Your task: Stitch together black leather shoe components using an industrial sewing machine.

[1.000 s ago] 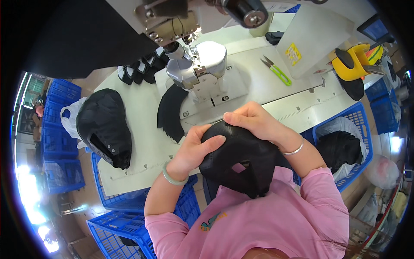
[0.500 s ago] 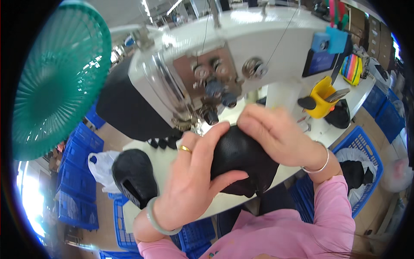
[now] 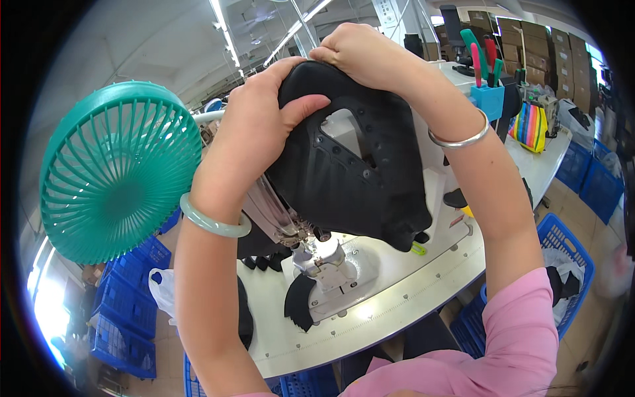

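Note:
A black shoe upper (image 3: pixel 344 198) with a lace opening and rows of eyelets is held up in front of the sewing machine. My left hand (image 3: pixel 254 126) grips its upper left edge, the thumb lying on the near face. With bent fingers, my right hand (image 3: pixel 367 56) pinches the top edge; its fingertips are partly hidden. Below the upper, the machine's lit needle area (image 3: pixel 319 251) shows above the white table (image 3: pixel 397 301). A curved black piece (image 3: pixel 301 304) with a ragged end lies beside it. Another dark piece (image 3: pixel 245 314) is mostly hidden behind my left forearm.
A green fan guard (image 3: pixel 122 178) stands close to my left arm. A blue holder (image 3: pixel 488 102) with tools and a striped bag (image 3: pixel 529 126) are on the right. Blue crates (image 3: pixel 122 337) stack at the left, and a blue basket (image 3: pixel 575 258) holds black pieces at the right.
Both hands have lifted the shoe upper from low beside the needle area to high in front of the machine head. Its eyelet side now faces me. The view has shifted upward.

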Demonstrator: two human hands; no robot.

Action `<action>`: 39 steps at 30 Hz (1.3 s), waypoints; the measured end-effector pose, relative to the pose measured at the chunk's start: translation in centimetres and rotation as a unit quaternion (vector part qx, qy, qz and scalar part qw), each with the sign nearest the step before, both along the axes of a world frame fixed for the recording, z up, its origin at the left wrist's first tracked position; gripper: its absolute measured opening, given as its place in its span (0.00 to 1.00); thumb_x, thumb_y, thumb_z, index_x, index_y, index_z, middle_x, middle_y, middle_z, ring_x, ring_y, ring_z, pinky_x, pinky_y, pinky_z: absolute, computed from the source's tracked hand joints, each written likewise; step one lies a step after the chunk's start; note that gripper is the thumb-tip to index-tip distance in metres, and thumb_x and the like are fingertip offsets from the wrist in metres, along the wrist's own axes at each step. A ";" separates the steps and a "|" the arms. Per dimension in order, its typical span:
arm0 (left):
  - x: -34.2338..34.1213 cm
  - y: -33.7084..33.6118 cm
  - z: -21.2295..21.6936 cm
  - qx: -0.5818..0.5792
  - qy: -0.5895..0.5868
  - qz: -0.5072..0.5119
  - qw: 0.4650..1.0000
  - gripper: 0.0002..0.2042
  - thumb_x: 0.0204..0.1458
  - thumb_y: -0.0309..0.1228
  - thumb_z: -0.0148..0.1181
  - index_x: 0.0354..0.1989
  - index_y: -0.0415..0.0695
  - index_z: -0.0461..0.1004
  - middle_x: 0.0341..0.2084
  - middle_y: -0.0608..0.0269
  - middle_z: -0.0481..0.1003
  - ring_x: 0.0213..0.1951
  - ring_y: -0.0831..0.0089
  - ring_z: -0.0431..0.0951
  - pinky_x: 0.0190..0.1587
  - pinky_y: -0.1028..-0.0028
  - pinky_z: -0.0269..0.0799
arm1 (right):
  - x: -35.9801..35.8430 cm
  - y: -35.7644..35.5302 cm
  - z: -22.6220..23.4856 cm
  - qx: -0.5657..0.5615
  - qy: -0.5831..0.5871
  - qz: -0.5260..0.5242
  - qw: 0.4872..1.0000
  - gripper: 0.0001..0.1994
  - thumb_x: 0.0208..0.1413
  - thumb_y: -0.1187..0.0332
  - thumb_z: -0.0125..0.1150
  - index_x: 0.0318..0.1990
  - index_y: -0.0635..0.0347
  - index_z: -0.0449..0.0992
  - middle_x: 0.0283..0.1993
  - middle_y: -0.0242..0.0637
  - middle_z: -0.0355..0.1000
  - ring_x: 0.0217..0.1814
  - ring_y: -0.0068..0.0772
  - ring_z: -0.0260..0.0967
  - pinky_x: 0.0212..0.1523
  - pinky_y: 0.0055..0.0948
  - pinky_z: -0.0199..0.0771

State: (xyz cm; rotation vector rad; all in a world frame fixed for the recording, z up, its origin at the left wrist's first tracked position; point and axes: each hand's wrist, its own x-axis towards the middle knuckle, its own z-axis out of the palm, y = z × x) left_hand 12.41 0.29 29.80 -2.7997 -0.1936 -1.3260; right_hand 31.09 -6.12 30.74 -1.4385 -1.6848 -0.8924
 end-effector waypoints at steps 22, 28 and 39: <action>-3.2 -4.8 -2.9 0.100 -0.119 -0.010 0.988 0.46 0.38 0.37 0.75 0.68 0.45 0.56 0.40 0.52 0.75 0.43 0.58 0.77 0.46 0.65 0.72 | -3.1 -5.0 -1.8 0.149 0.073 0.145 0.975 0.18 0.59 0.57 0.53 0.32 0.65 0.79 0.29 0.51 0.74 0.36 0.52 0.73 0.39 0.40 0.71; -6.7 -7.5 -10.9 -0.325 -0.085 -0.310 0.889 0.50 0.35 0.21 0.75 0.69 0.37 0.51 0.50 0.59 0.71 0.51 0.70 0.71 0.56 0.71 0.65 | -7.2 -10.8 -9.5 0.016 0.215 0.186 0.959 0.16 0.62 0.63 0.56 0.27 0.68 0.71 0.18 0.33 0.60 0.23 0.16 0.53 0.24 0.25 0.59; -9.8 -4.9 -19.5 -0.705 -0.054 -0.303 0.639 0.16 0.61 0.31 0.52 0.51 0.32 0.72 0.37 0.63 0.78 0.36 0.80 0.77 0.39 0.80 0.74 | -10.0 -8.3 -19.6 -0.095 0.359 0.204 0.906 0.14 0.61 0.64 0.57 0.30 0.68 0.75 0.16 0.43 0.65 0.16 0.28 0.58 0.20 0.29 0.60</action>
